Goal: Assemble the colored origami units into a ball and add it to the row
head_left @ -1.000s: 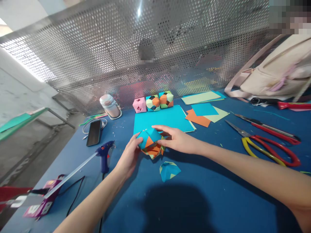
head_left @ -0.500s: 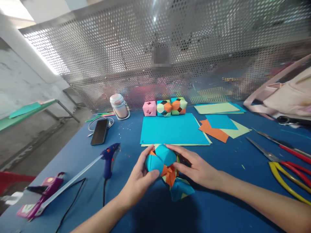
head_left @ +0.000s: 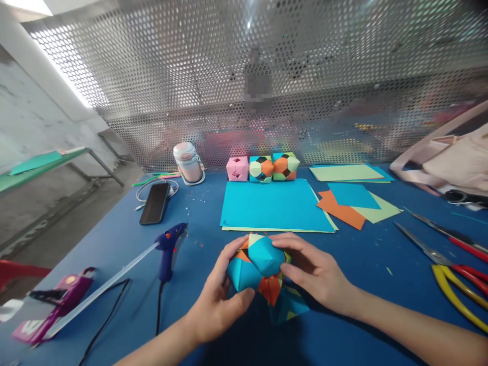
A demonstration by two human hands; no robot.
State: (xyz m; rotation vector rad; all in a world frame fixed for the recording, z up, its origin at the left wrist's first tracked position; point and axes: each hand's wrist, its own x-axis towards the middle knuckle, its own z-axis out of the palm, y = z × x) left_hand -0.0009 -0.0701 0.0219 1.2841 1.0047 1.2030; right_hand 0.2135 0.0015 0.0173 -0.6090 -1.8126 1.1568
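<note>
Between my two hands is a folded-paper ball [head_left: 263, 262] of blue, orange and pale green pieces, with bulging blue faces on top. My left hand [head_left: 217, 295] wraps its left side, thumb at the lower front. On the right, my right hand [head_left: 310, 267] grips the ball with thumb and fingers at its edge. A blue and green folded paper piece [head_left: 290, 305] shows below the ball; whether it is joined to it I cannot tell. Behind the hands lies a stack of blue and green paper sheets [head_left: 270, 203].
At the back stand a pink paper cube [head_left: 237, 169] and two multicolored paper balls [head_left: 272, 168]. A glue gun [head_left: 170, 249], phone [head_left: 154, 203], bottle [head_left: 189, 163] and purple stapler-like tool [head_left: 57, 307] lie left. Scissors [head_left: 438, 259], paper squares [head_left: 354, 197] and a bag [head_left: 457, 157] are right.
The ball has tilted slightly in my hands and its blue faces look larger. Both hands stay on it, a little lower in view. The camera view has shifted slightly.
</note>
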